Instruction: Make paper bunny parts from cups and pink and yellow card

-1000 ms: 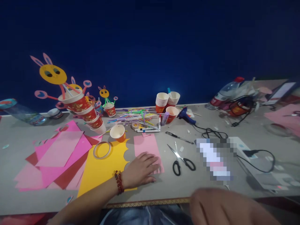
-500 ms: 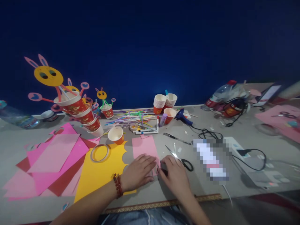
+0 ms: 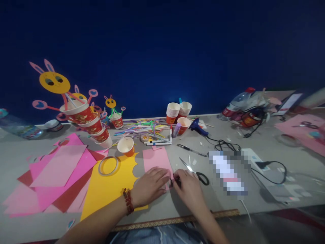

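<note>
A sheet of pink paper [image 3: 155, 159] lies on the table in front of me. My left hand [image 3: 152, 183] rests flat across its lower part, fingers stretched out and together. At the sheet's right edge, my right hand [image 3: 187, 186] is curled in a pinch, its fingertips close to those of the left. What the pinch holds is hidden; a small dark spot shows by the fingertips. Just right of that hand lie scissors [image 3: 202, 178] with black handles, blades pointing away to the left. Yellow paper [image 3: 106, 193] with a scalloped edge extends under my left forearm.
A roll of tape [image 3: 108, 166] and a paper cup [image 3: 126, 146] sit on the yellow paper. Behind are pipe cleaners [image 3: 144, 128], markers, stacked cups [image 3: 173, 112] and a blue glue gun [image 3: 198, 127]. A pen [image 3: 191, 150], cables and a blurred-out phone [image 3: 228, 174] lie to the right.
My right hand's fingertips have shifted slightly at the pink paper's edge and are curled a bit tighter. The left hand stays almost in place on the sheet.
</note>
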Demonstrator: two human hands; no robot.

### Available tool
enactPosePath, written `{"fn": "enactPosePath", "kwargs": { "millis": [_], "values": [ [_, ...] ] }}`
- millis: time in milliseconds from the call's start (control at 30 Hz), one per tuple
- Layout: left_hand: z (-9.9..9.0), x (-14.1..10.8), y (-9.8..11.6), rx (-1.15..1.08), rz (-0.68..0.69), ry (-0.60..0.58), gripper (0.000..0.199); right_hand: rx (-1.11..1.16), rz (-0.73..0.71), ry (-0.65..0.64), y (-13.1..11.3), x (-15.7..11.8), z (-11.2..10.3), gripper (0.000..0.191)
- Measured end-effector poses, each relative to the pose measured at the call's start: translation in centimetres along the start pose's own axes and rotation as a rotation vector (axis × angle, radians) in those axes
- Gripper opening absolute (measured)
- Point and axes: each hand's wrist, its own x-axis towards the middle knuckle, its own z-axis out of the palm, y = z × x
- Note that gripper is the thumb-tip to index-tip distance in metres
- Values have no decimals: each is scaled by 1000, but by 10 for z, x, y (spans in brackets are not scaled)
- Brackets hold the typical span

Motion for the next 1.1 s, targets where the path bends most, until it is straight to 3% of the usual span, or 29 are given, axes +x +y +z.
{"fn": "enactPosePath", "kwargs": {
  "millis": [200,333,500,733,900,967,1100],
  "values": [
    [-1,-2,0,-70,-38,-23,50,139,36,-36,0,1,-1,10],
    [-1,-2,-3,-174,-78,45,42,183,27,-38,1,1,1,13],
    [-15,22,-10,-217,-105,87,36,249,2,-36,3,3,2,12],
    [-28,65,-31,-257,71,-105,15,407,20,3,9,4,-1,7],
    [-23,67,-38,-268,90,-114,14,444,37,-41,15,3,-3,15],
    [-23,65,-36,-271,73,-109,15,395,25,-75,14,4,-3,8],
    [-27,65,-31,-260,47,-103,14,312,18,-84,9,6,-5,20]
  ]
}}
